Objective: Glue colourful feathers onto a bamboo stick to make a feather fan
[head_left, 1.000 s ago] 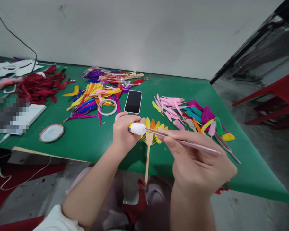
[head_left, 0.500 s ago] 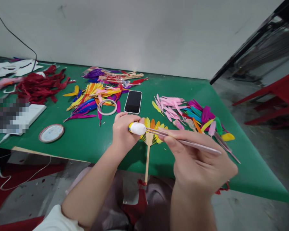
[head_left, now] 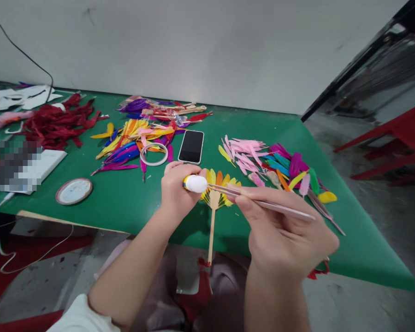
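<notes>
My left hand (head_left: 180,186) is closed around a small bottle (head_left: 196,183) with a white end and a yellow-and-blue body, probably glue, lying on its side in the grip. My right hand (head_left: 287,230) pinches a pair of metal tweezers (head_left: 276,207); their tips meet the bottle's white end. Whether anything sits between the tips is too small to tell. Just below both hands lies a fan-shaped piece with a wooden stick (head_left: 211,235), its head ringed by yellow and orange feathers (head_left: 219,180). The stick reaches past the table's near edge. My hands partly cover the feathers.
On the green table (head_left: 124,207) lie a phone (head_left: 191,146), a tape roll (head_left: 154,154), a round lid (head_left: 74,191), dark red feathers (head_left: 55,122), mixed feathers (head_left: 124,143) and pink feathers (head_left: 244,152). A wall (head_left: 193,50) stands behind; a red stool (head_left: 394,138) is at right.
The bottle and the tweezer tips have shifted very slightly to the left together. My right hand has moved a little left too; the rest looks the same.
</notes>
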`<move>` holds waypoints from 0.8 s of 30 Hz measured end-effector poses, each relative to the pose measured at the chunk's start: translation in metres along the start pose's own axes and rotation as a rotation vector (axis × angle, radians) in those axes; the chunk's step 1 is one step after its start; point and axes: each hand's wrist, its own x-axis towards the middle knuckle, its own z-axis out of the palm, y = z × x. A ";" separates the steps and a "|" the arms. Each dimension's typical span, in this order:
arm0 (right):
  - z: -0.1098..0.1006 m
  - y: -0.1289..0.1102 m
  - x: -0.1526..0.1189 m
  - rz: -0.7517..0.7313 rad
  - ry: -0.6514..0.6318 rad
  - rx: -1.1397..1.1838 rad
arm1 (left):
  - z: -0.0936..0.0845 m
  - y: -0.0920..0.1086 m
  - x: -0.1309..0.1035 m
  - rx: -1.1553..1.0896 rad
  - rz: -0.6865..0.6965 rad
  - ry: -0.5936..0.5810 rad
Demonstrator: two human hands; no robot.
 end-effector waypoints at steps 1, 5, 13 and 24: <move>0.000 0.000 0.000 -0.004 -0.010 -0.012 | 0.000 0.000 0.000 0.003 -0.001 -0.002; -0.001 -0.003 -0.001 -0.021 -0.053 -0.034 | 0.000 0.000 0.001 0.010 -0.004 -0.011; 0.000 -0.001 0.000 -0.003 -0.008 -0.033 | -0.001 0.000 0.001 -0.005 -0.008 0.012; 0.001 -0.001 -0.001 -0.010 -0.012 -0.002 | -0.002 0.001 0.002 -0.005 -0.034 -0.009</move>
